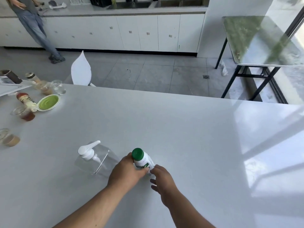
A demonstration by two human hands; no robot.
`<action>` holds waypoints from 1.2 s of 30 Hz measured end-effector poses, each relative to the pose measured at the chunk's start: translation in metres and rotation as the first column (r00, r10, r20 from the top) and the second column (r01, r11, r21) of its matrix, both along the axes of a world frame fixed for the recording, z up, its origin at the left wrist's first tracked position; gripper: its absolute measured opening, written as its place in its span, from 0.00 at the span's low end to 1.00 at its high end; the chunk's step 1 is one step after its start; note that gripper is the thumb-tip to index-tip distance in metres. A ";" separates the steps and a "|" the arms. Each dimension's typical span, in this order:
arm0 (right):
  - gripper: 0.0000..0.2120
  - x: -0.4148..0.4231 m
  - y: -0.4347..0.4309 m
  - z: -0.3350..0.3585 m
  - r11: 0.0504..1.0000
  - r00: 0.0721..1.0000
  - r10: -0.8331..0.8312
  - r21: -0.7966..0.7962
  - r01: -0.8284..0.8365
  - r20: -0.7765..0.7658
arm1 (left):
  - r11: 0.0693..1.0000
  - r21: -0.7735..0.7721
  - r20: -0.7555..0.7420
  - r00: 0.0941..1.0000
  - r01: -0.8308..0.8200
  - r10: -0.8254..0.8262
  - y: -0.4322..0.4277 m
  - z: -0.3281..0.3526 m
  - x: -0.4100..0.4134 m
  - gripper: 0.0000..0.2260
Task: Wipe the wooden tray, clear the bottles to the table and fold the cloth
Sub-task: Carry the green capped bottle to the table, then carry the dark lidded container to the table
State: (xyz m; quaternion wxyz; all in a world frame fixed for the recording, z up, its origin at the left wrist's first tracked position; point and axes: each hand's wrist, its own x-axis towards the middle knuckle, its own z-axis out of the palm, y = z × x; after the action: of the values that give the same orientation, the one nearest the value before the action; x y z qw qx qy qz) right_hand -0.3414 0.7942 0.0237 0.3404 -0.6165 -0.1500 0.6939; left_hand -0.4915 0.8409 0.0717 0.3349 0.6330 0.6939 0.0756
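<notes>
A white bottle with a green cap point(141, 159) stands upright on the white table point(181, 129), near its front middle. My left hand point(126, 171) wraps around the bottle's body from the left. My right hand point(162, 180) sits just right of the bottle's base with fingers spread, touching or nearly touching it. A clear pump bottle with a white pump head point(96, 157) stands on the table just left of my left hand. No wooden tray or cloth is in view.
At the table's far left are a green lid point(48, 102), a lying sauce bottle point(27, 101), glasses and small cups with brown liquid point(27, 115). A white chair back point(81, 71) stands behind the table. A person point(36, 30) leans at the far counter. A second table point(263, 41) is at right.
</notes>
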 end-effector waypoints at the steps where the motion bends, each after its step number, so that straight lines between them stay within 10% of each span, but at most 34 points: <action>1: 0.14 0.000 -0.003 0.004 1.000 1.000 -0.005 0.001 0.004 0.021 | 1.000 -0.004 0.005 1.000 0.009 -0.009 -0.001 -0.001 -0.002 0.25; 9: 0.24 0.001 -0.045 0.068 0.996 0.908 0.002 0.076 -0.038 0.419 | 0.946 -0.166 -0.035 0.957 0.280 -0.289 -0.024 0.027 -0.033 0.31; 14: 0.32 0.013 -0.122 0.143 0.982 0.444 -0.057 0.131 -0.139 0.894 | 0.818 -0.108 0.070 0.825 0.565 -0.561 -0.059 0.059 -0.031 0.28; 20: 0.41 0.021 -0.250 0.210 0.991 0.017 -0.135 0.135 -0.014 0.991 | 0.626 0.276 0.061 0.637 0.729 -0.768 -0.117 0.122 0.022 0.39; 36: 0.45 0.049 -0.697 0.256 0.746 -0.130 -0.341 0.352 0.565 0.931 | 0.079 0.437 -0.031 0.103 0.896 -0.994 -0.488 0.213 0.191 0.41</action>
State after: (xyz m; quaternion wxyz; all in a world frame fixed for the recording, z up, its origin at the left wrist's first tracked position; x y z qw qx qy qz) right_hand -0.2927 0.0974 0.2798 0.3110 -0.9468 -0.0533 -0.0627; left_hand -0.3000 0.3527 0.2846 0.2758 0.9598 0.0258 0.0456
